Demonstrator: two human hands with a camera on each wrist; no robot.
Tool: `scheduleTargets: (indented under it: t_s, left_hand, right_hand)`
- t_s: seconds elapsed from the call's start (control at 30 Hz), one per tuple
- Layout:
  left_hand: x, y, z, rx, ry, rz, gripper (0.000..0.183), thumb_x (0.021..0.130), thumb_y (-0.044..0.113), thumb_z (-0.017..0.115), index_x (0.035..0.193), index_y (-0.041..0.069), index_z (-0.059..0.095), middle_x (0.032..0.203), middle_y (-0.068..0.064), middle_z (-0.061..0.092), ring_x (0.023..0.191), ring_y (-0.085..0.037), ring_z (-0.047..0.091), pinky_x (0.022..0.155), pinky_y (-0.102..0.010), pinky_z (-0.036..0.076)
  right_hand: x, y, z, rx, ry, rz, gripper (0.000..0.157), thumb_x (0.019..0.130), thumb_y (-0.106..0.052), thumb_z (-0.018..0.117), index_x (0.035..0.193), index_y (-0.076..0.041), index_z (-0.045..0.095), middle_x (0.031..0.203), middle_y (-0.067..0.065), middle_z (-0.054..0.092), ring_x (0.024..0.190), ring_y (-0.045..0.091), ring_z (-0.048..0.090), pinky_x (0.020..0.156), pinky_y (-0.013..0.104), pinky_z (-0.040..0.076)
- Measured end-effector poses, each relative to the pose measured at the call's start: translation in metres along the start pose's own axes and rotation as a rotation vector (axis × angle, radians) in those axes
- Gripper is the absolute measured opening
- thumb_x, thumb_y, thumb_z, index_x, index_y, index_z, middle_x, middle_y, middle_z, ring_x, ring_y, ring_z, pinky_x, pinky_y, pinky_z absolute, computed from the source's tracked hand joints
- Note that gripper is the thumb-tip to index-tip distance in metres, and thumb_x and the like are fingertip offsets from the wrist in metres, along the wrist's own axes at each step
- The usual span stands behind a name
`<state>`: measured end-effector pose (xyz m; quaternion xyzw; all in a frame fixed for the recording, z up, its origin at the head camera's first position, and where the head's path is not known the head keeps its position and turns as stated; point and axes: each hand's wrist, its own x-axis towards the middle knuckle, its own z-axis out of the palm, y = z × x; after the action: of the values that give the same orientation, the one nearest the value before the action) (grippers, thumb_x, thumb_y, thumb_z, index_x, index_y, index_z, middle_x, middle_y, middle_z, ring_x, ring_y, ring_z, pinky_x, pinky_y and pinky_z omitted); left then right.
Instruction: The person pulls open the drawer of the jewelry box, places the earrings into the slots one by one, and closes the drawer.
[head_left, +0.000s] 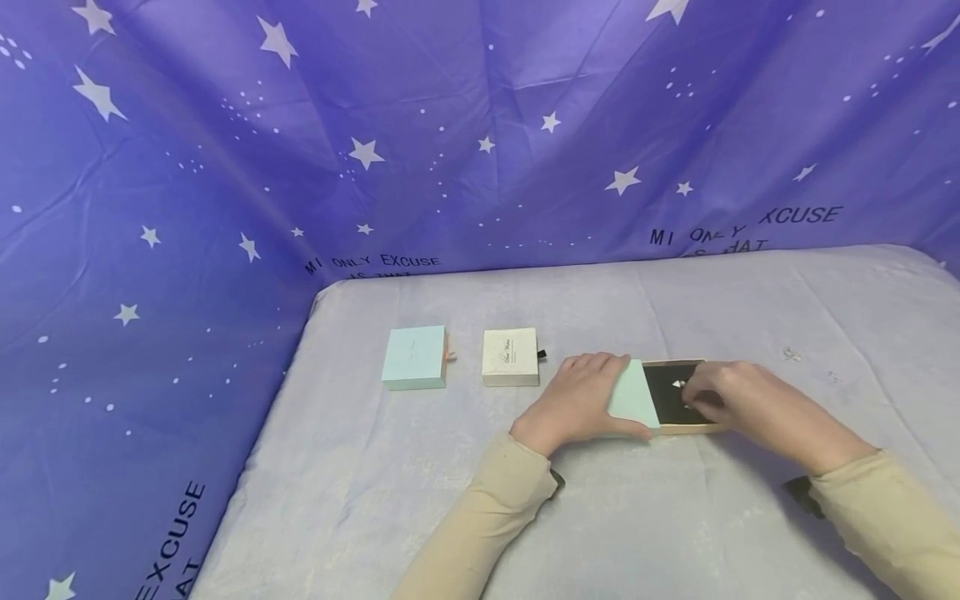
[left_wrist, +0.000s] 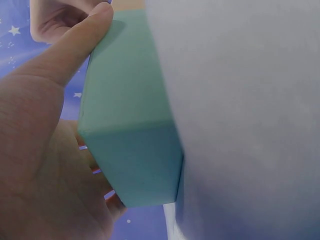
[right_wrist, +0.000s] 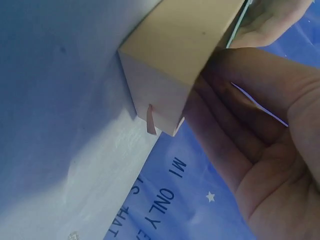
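Observation:
My left hand grips the mint-green sleeve of a small drawer box, thumb along its near side and fingers over the far side. The cream drawer is partly slid out to the right, showing a black lining. A pink ribbon tab hangs from the drawer's end. My right hand reaches into the drawer with bent fingers and thumb at the lining. A small silvery piece shows beside these fingertips. I cannot tell whether the right fingers pinch anything, as the hand covers them.
To the left lie a closed pale-blue box with a pink tab and a closed white box with a black tab. Small shiny pieces lie on the pale cloth at right. A purple starry curtain hangs behind the table.

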<state>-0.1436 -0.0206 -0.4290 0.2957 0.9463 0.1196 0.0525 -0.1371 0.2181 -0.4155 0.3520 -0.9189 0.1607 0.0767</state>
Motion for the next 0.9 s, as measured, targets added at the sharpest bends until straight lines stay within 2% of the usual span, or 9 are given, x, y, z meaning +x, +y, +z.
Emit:
scheduleTargets:
  t_s: [0.17,0.27,0.47,0.6,0.73,0.9]
  left_hand:
    - [0.0,0.0,-0.001,-0.003,-0.004,-0.008,0.098,0.074,0.073,0.07,0.149,0.017,0.04,0.141,0.005,0.051,0.13,-0.011,0.047,0.11,-0.029,0.034]
    - [0.0,0.0,-0.001,-0.003,-0.007,-0.014,0.099,0.074,0.073,0.07,0.15,0.017,0.039,0.142,0.005,0.051,0.131,-0.012,0.046,0.11,-0.029,0.034]
    - [0.0,0.001,-0.001,-0.005,-0.004,-0.015,0.1,0.074,0.073,0.07,0.151,0.017,0.038,0.143,0.005,0.05,0.133,-0.012,0.045,0.11,-0.029,0.034]
    - [0.0,0.001,-0.001,-0.004,-0.007,-0.018,0.101,0.074,0.073,0.07,0.151,0.017,0.038,0.144,0.005,0.05,0.133,-0.012,0.045,0.111,-0.029,0.034]
    - [0.0,0.0,0.0,-0.006,-0.012,-0.019,0.101,0.074,0.074,0.069,0.151,0.018,0.037,0.144,0.005,0.049,0.134,-0.012,0.045,0.111,-0.03,0.034]
    - [0.001,0.0,0.001,-0.01,-0.017,-0.019,0.102,0.074,0.074,0.069,0.152,0.017,0.036,0.145,0.005,0.049,0.134,-0.012,0.044,0.111,-0.03,0.033]
  right_hand:
    - [0.0,0.002,-0.007,0.007,0.057,0.03,0.02,0.069,0.0,0.084,0.08,-0.014,0.074,0.082,-0.004,0.072,0.074,0.021,0.069,0.069,0.041,0.057]
    - [-0.003,0.006,-0.014,0.032,0.08,0.064,0.019,0.072,-0.001,0.082,0.085,-0.013,0.074,0.086,-0.003,0.073,0.076,0.016,0.069,0.071,0.039,0.057]
    - [-0.011,0.018,-0.029,0.074,0.106,0.147,0.018,0.077,-0.007,0.081,0.091,-0.016,0.076,0.087,-0.009,0.073,0.081,-0.006,0.062,0.075,0.014,0.048]
    - [-0.016,0.025,-0.033,0.118,0.114,0.196,0.014,0.08,-0.008,0.079,0.091,-0.015,0.077,0.086,-0.006,0.074,0.081,-0.01,0.06,0.074,0.007,0.044]
    - [-0.021,0.031,-0.031,0.153,0.085,0.255,0.009,0.084,-0.012,0.078,0.093,-0.014,0.077,0.089,0.0,0.076,0.083,-0.014,0.056,0.074,0.008,0.043]
    - [-0.026,0.04,-0.022,0.171,0.025,0.313,0.012,0.087,-0.018,0.075,0.098,-0.012,0.077,0.096,0.007,0.076,0.09,-0.018,0.05,0.081,0.023,0.047]
